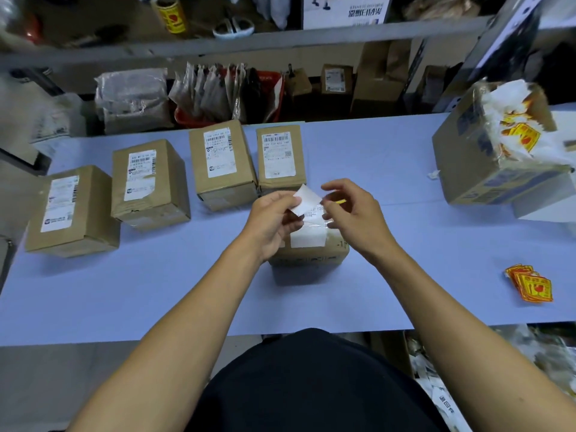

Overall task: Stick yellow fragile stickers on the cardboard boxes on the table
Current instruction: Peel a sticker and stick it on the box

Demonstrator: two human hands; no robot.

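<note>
My left hand (274, 216) pinches a white backing paper (307, 199) above a small cardboard box (311, 247) at the table's middle. My right hand (352, 210) is closed on a yellow sticker (340, 201), only a sliver of which shows past the fingers. Several more labelled cardboard boxes stand in a row behind and to the left: one at far left (71, 210), one beside it (149, 182), one further right (221, 163) and one just behind my hands (280, 157). A small pile of yellow fragile stickers (530, 283) lies at the right.
The pale blue table (156, 291) runs left to right. A large open carton (498, 151) stuffed with white backing papers and sticker scraps sits at the far right. Shelves with parcels, bags and a sticker roll (170, 12) stand behind. Paper scraps lie on the floor at lower right.
</note>
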